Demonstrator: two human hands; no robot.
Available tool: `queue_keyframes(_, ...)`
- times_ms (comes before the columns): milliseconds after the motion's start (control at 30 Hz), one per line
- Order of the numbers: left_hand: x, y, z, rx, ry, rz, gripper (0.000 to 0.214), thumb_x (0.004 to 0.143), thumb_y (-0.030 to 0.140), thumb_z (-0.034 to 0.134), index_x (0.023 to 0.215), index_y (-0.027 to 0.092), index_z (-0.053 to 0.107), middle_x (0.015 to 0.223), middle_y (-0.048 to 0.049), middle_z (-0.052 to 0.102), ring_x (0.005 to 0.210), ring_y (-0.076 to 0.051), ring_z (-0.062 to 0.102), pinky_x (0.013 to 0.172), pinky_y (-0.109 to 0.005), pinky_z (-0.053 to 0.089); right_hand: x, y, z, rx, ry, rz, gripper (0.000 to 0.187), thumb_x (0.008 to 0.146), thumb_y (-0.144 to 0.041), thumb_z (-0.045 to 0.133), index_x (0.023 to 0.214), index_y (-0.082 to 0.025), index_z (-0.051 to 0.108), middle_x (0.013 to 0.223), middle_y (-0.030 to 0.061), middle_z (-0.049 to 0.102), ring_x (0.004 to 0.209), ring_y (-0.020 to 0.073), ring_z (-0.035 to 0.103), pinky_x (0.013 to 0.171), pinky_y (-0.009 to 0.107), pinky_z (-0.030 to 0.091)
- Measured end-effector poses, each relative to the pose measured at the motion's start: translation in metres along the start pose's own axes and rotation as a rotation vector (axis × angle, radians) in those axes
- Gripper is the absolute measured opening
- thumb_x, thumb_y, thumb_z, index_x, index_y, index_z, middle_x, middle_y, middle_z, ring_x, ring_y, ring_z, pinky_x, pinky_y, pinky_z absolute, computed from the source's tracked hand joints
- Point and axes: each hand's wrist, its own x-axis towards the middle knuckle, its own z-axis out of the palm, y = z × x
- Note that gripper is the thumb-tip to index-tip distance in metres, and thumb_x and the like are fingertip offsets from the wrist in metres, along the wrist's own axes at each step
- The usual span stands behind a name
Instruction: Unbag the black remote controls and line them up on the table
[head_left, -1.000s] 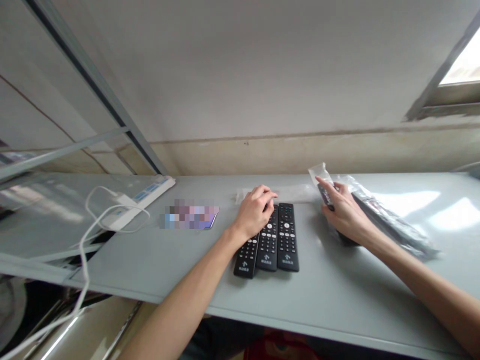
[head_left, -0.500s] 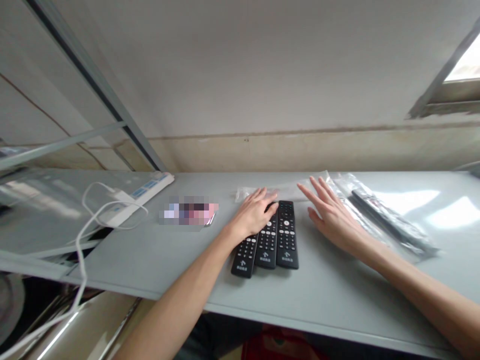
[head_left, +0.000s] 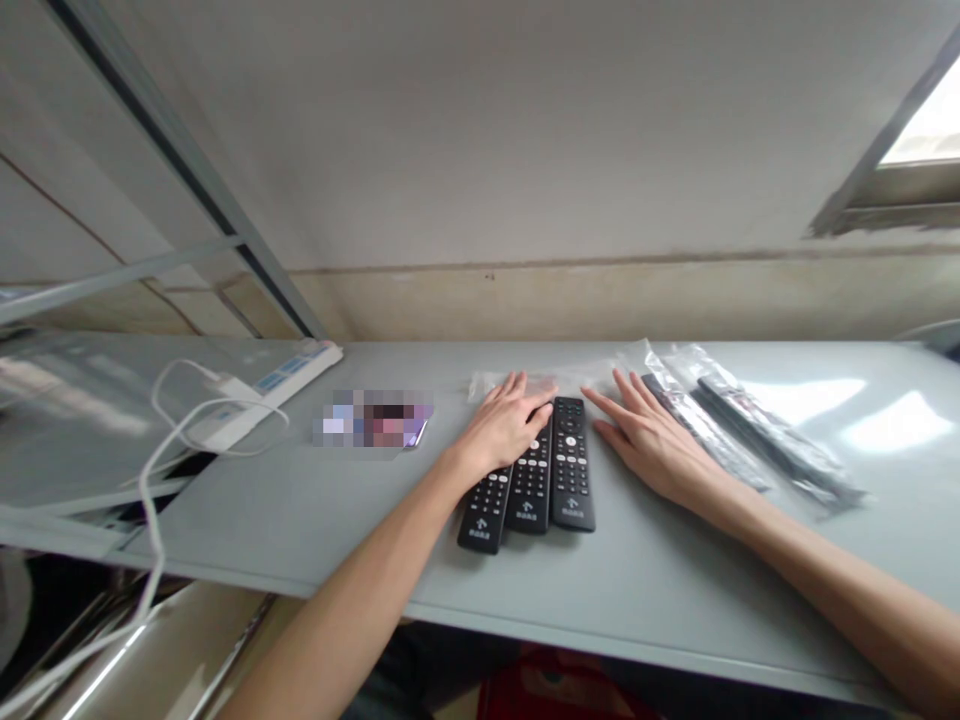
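Three black remote controls lie side by side on the grey table: a left remote [head_left: 482, 515], a middle remote [head_left: 531, 492] and a right remote [head_left: 573, 478]. Spread across the upper ends of the left and middle ones is my left hand [head_left: 501, 428], fingers apart. Just right of the row, my right hand [head_left: 651, 430] reaches forward, palm down with its fingers spread. Beside it lie a bagged remote [head_left: 701, 430] and a second bagged remote [head_left: 772, 440], both in clear plastic. A flat clear plastic bag [head_left: 487, 384] lies behind my left hand.
To the left lies a flat phone-like object [head_left: 417, 430], partly pixelated. A white power strip [head_left: 259, 400] with a plugged-in white cable [head_left: 154, 540] sits by the metal frame [head_left: 202, 170]. The wall [head_left: 487, 150] rises behind the table [head_left: 300, 530].
My right hand has shifted slightly left, uncovering more of the nearer bagged remote. My left hand stays on the remotes. The whole view has moved a little.
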Motion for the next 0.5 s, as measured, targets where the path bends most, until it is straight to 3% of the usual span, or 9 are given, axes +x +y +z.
queue_keyframes(267,0.002,-0.001,0.003,-0.035,0.054,0.060,0.048,0.111,0.035,0.039,0.153,0.017,0.056,0.165,-0.0117,0.046,0.159,-0.025,0.036,0.131,-0.049,0.031,0.002,0.006,0.007,0.012,0.004,-0.036,0.058,0.109,-0.039,0.041,0.157,-0.010,0.053,0.163,0.0199,0.048,0.157,0.0358,0.037,0.127,0.059,0.035)
queue_keyframes(367,0.003,-0.003,0.004,0.001,0.119,0.100,0.047,0.109,0.029,0.042,0.153,0.017,0.054,0.165,-0.0105,0.045,0.160,-0.027,0.034,0.130,-0.055,0.030,0.003,0.003,0.006,0.047,0.066,-0.067,0.057,0.106,-0.030,0.044,0.160,-0.016,0.049,0.163,0.0154,0.049,0.157,0.0349,0.037,0.127,0.062,0.034)
queue_keyframes(500,0.005,-0.006,0.002,0.076,0.356,0.167,0.052,0.104,0.019,0.050,0.156,0.016,0.049,0.167,-0.0110,0.044,0.162,-0.030,0.027,0.130,-0.059,0.028,0.004,-0.006,-0.005,0.117,0.195,-0.135,0.068,0.103,-0.020,0.047,0.169,-0.024,0.032,0.169,0.0095,0.042,0.160,0.0321,0.030,0.127,0.063,0.035)
